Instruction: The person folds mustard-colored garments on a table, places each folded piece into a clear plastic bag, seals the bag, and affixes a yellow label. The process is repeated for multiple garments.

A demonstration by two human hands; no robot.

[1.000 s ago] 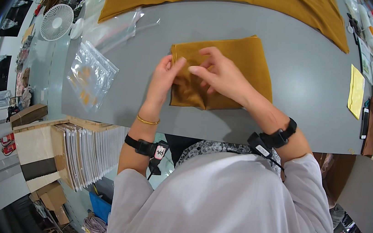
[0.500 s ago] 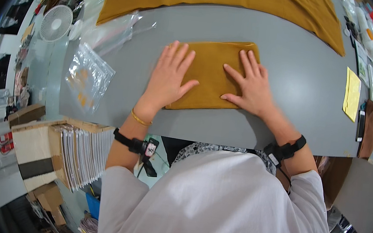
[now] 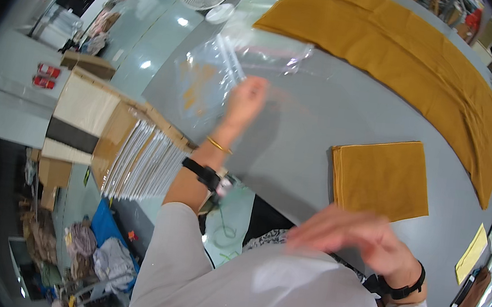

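Cloth (image 3: 381, 180), mustard and folded into a flat, neat square, lies on the right part of the table (image 3: 297, 132), neither hand touching it. Its layers show along the left edge, and its corners look even, so the folding of this piece seems done. No plastic is around it, so any bagging looks not yet begun.

The left hand (image 3: 247, 98) is well apart from the square, at the corner of a clear bag (image 3: 203, 79) with gold marks. Its fingers are curled, but blur hides the tips, and I cannot tell whether the grip pinches the bag's edge or is only against it. The bag lies away from the square, with nothing mustard-coloured and folded seen inside.

The right hand (image 3: 361, 236) is near the table's front edge, just below the square, blurred; its fingers are stretched out and the grip appears to hold nothing.

Beyond the square, a long piece (image 3: 391, 52) of the same colour spreads along the table's far side, not folded into a square.
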